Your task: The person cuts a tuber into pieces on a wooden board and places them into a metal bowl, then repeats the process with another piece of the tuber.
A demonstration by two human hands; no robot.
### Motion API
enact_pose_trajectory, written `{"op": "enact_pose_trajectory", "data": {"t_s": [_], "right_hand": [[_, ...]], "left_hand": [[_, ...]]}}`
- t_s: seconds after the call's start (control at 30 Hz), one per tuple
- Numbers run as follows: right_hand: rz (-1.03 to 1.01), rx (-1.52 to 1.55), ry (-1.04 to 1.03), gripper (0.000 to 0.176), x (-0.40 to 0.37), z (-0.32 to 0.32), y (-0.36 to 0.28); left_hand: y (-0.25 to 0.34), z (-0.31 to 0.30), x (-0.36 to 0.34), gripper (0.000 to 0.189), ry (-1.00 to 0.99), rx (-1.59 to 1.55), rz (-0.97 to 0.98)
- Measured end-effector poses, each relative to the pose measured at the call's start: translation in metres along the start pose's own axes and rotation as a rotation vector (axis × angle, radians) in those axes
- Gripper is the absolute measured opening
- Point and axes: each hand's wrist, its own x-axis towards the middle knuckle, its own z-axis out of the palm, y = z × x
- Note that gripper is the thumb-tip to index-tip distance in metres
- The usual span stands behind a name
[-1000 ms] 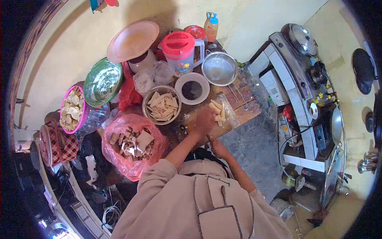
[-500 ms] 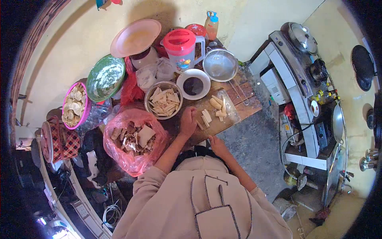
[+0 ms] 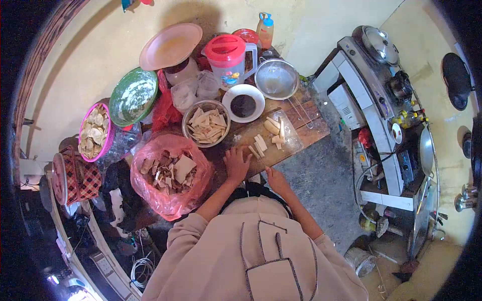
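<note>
My left hand (image 3: 237,162) rests at the near edge of the wooden cutting board (image 3: 281,159), fingers spread, just left of several pale cut sticks (image 3: 259,144). My right hand (image 3: 277,180) is closed at the board's front edge around what looks like a knife (image 3: 262,164), its thin blade seen nearly edge-on beside the sticks. Larger pale peeled pieces (image 3: 273,126) lie on a clear plastic sheet (image 3: 293,140) farther right. Beyond my left hand stands a metal bowl (image 3: 188,137) full of similar pale sticks.
A pink plastic bag (image 3: 143,193) of scraps sits left. Behind are a white bowl of dark liquid (image 3: 260,113), a strainer (image 3: 276,83), a red-lidded pitcher (image 3: 226,62), a green basin (image 3: 120,116) and a pink basket of pale slices (image 3: 109,138). A stove counter (image 3: 374,120) stands right.
My left hand has drawn back from beside the metal bowl toward me, and its curled fingers have spread. My right hand has barely shifted.
</note>
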Motion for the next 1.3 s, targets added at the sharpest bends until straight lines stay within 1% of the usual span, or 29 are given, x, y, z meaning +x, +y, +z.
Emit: {"op": "enact_pose_trajectory", "data": {"t_s": [0.07, 0.17, 0.27, 0.37, 0.47, 0.57, 0.67, 0.77, 0.87, 0.97, 1.07, 1.17, 1.27, 1.3], "right_hand": [[0.054, 0.011, -0.01, 0.048, 0.0, -0.002, -0.008], [0.059, 0.018, -0.014, 0.048, -0.003, -0.006, -0.019], [0.016, 0.056, 0.006, 0.048, 0.0, 0.001, -0.008], [0.017, 0.025, 0.003, 0.048, -0.002, -0.005, -0.017], [0.021, -0.013, -0.025, 0.049, 0.002, -0.006, -0.014], [0.005, -0.002, -0.037, 0.052, 0.001, -0.018, -0.023], [0.057, -0.086, -0.104, 0.053, 0.009, -0.017, -0.014], [-0.09, -0.006, 0.032, 0.054, 0.009, -0.009, -0.004], [0.051, -0.089, -0.163, 0.048, 0.01, -0.025, -0.019], [0.075, -0.053, -0.119, 0.055, 0.01, -0.022, -0.016], [0.056, -0.065, -0.115, 0.053, 0.012, -0.019, -0.012], [0.015, -0.069, -0.099, 0.05, 0.011, -0.019, -0.01], [-0.085, -0.047, -0.051, 0.048, 0.01, -0.016, -0.008], [-0.069, -0.069, -0.055, 0.048, 0.01, -0.013, -0.006]], "left_hand": [[0.0, 0.002, 0.001, 0.031, -0.013, 0.034, -0.013], [-0.004, 0.006, 0.002, 0.031, 0.03, -0.066, -0.031], [-0.016, 0.013, 0.005, 0.037, 0.017, -0.025, 0.013], [-0.011, 0.002, 0.005, 0.047, 0.073, 0.056, 0.208], [-0.004, -0.009, 0.004, 0.056, 0.043, 0.114, 0.313], [-0.005, -0.006, 0.003, 0.056, 0.034, 0.125, 0.309], [-0.003, -0.008, 0.003, 0.054, 0.03, 0.166, 0.321], [-0.008, -0.003, 0.004, 0.052, 0.035, 0.125, 0.354], [-0.008, -0.002, 0.003, 0.05, 0.024, 0.135, 0.36], [-0.01, 0.001, 0.003, 0.05, 0.032, 0.167, 0.367], [-0.01, 0.002, 0.001, 0.049, 0.012, 0.148, 0.346], [-0.009, 0.0, 0.001, 0.048, 0.034, 0.199, 0.373], [-0.011, 0.001, 0.001, 0.049, -0.026, 0.189, 0.352], [-0.011, 0.001, 0.001, 0.049, -0.009, 0.209, 0.36]]}}
